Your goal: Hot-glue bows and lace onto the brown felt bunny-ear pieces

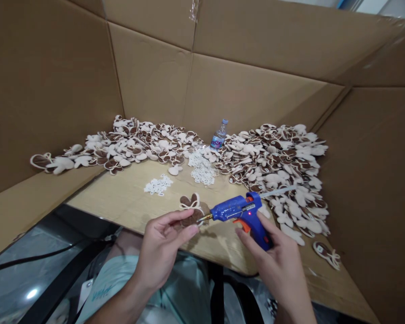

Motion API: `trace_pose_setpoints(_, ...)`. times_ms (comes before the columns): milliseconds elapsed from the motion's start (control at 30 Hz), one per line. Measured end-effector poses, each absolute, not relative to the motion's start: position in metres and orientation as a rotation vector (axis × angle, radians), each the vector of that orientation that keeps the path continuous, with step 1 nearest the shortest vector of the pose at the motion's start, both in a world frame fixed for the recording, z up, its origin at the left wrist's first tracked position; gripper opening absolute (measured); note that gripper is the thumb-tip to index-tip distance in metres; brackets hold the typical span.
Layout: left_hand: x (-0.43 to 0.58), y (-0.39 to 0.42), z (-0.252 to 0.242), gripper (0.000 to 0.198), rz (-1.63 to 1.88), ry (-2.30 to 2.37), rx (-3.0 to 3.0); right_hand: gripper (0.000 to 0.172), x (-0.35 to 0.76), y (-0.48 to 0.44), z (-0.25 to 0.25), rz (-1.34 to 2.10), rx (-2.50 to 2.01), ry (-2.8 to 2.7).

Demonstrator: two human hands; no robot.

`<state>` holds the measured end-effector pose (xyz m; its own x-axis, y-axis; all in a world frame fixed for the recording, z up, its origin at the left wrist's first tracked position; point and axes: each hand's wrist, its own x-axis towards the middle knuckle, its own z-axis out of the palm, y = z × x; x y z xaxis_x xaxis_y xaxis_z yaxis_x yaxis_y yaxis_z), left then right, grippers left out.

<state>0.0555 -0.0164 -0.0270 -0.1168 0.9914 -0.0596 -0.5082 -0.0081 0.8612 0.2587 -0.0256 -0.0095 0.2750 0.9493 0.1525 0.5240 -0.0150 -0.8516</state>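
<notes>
My left hand point(162, 243) pinches a brown and cream felt piece point(191, 209) between thumb and fingers, just above the table's near edge. My right hand point(276, 256) grips a blue glue gun point(238, 210) by its handle, a finger by the orange trigger. The gun's metal tip touches the felt piece at its right side. A clear glue stick point(278, 192) juts from the back of the gun.
Piles of similar brown and cream felt pieces lie at the back left point(121, 148) and right point(280, 166) of the cardboard-covered table point(128, 198). Small white cut-outs point(158, 185) and a water bottle point(219, 135) sit between them. Cardboard walls point(256, 67) enclose the table.
</notes>
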Motion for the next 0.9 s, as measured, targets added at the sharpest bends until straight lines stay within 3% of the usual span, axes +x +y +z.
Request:
trace_pose_setpoints(233,0.054,-0.018,-0.026,0.026,1.483,0.867,0.71,0.057,0.26,-0.027,-0.01,0.608,-1.668,-1.378)
trace_pose_setpoints(500,0.055,-0.016,-0.027,0.025,1.484,0.858,0.718,0.072,0.262,-0.028,-0.009,0.529,-1.77,-1.378)
trace_pose_setpoints(733,0.05,-0.015,-0.029,0.024,1.49,0.868,0.768,0.061,0.272,-0.018,-0.01,0.287,-1.831,-1.487)
trace_pose_setpoints(900,0.032,-0.004,-0.04,0.028,1.573,1.004,0.804,0.035,0.273,-0.003,-0.024,0.419,-1.928,-1.596)
